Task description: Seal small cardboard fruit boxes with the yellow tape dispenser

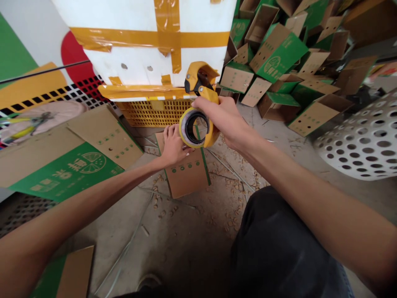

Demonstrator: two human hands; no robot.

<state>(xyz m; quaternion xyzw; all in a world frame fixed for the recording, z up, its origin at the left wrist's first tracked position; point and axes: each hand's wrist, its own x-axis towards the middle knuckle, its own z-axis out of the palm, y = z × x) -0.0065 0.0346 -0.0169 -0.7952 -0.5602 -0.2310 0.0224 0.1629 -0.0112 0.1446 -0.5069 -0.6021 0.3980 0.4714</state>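
Note:
My right hand (223, 120) is closed round the handle of a yellow tape dispenser (200, 105) with a roll of yellow tape on it. The dispenser's head sits at the lower right edge of a white foam box (136, 54) crossed with yellow tape strips. My left hand (173, 145) reaches forward below the box, fingers spread and resting on a flat brown cardboard piece (186, 174) on the floor. The white box rests on a yellow perforated crate (149, 112).
A heap of green and brown cardboard boxes (279, 58) fills the back right. A white perforated basket (362, 140) lies at right. Flattened green cartons (68, 169) lie at left. The concrete floor (173, 231) is littered with scraps and straps. My dark-trousered knee (279, 248) is at bottom.

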